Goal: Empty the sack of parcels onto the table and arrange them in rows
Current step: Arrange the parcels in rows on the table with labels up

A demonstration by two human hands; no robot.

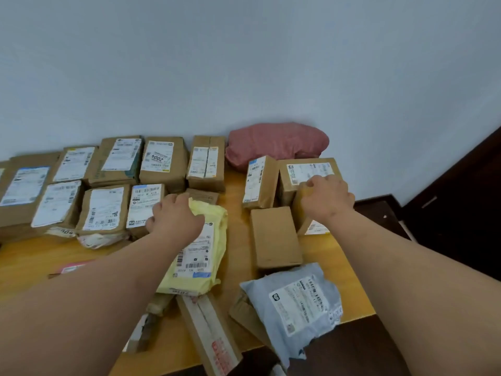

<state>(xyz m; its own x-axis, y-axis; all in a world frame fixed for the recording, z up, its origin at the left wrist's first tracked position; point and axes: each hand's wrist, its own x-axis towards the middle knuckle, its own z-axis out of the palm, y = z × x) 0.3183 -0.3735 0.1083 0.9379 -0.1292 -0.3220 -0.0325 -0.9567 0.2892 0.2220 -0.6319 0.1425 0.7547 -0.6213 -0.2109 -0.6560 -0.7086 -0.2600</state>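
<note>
Squaring each parcel against the finished rows [89,185] at far left would serve best: the left hand [173,218] presses flat on the yellow mailer [202,256], while the right hand [326,198] curls round a brown box [301,210] near the table's [27,256] right edge; labels face up.

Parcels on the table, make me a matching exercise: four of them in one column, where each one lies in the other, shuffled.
Things:
1. yellow mailer
2. grey mailer
3. pink bundle
4. plain box

Places:
A. at the back, against the wall
B. near right table edge, partly overhanging it
C. under the left hand
D. lying flat, label not showing, just left of the right hand's wrist

Pairs: 1-C, 2-B, 3-A, 4-D
</note>
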